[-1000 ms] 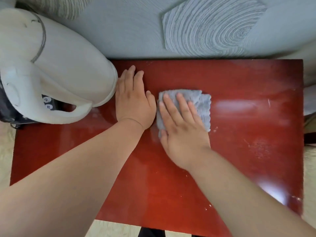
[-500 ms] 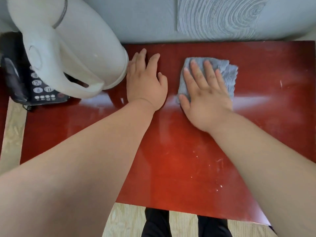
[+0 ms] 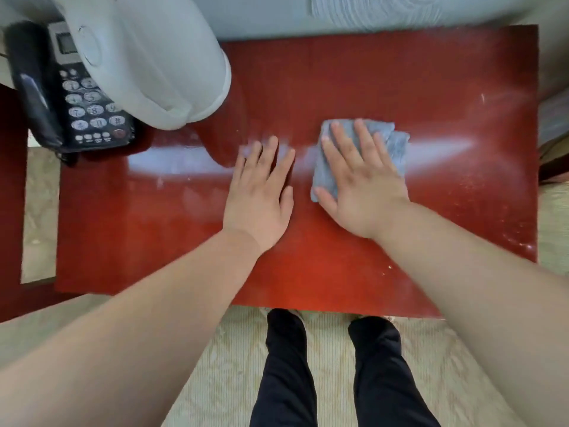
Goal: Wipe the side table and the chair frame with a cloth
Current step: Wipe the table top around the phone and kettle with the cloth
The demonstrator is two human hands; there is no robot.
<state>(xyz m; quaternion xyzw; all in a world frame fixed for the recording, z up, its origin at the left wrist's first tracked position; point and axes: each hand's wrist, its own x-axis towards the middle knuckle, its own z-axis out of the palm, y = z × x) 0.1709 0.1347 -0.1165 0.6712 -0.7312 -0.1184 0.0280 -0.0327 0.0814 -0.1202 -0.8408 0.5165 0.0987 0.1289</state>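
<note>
Two flat hands on a red side table, one pressing a cloth.

The glossy red side table (image 3: 400, 72) fills most of the view, with pale specks scattered over its right part. A white kettle (image 3: 147, 57) stands on the table's far left corner, and a black telephone (image 3: 86, 112) sits at the table's left edge. The left hand (image 3: 260, 195) lies flat on the middle of the table, fingers straight and slightly spread, holding nothing. The right hand (image 3: 360, 183), fingers straight, presses the folded grey cloth (image 3: 394, 146) against the table just right of its middle.

One red side table (image 3: 308, 272); one grey cloth (image 3: 397, 143); two hands, left hand (image 3: 258, 195), right hand (image 3: 360, 186); one white kettle (image 3: 147, 57); one black telephone (image 3: 83, 112).
</note>
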